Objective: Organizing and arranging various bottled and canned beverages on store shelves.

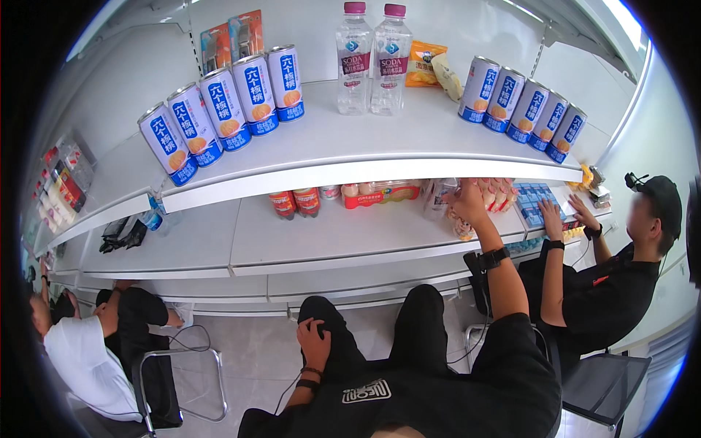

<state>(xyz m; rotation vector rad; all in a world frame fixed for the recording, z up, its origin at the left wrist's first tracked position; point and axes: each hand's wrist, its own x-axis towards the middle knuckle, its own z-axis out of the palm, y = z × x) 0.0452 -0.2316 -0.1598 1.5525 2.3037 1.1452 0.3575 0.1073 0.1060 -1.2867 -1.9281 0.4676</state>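
My left hand (314, 344) rests on my left knee, fingers spread, with nothing in it. My right hand (470, 201) reaches onto the middle shelf with its fingers curled. Just below those fingers is a small drink bottle with a patterned wrapper (461, 228); whether they grip it is partly hidden. Clear plastic bottles (435, 200) stand to the left of this hand. On its other side is a group of small drink bottles with red-and-white labels (499, 196). A red shrink-wrapped pack of small bottles (381, 195) sits farther left.
Walnut-drink cans (224, 109) and more cans (524, 109) flank two soda-water bottles (353, 60) on the upper shelf (328, 137). Red-labelled bottles (294, 202) stand below. At right, a co-worker's hands (549, 214) touch blue cartons (531, 200); another person (90, 361) sits at left.
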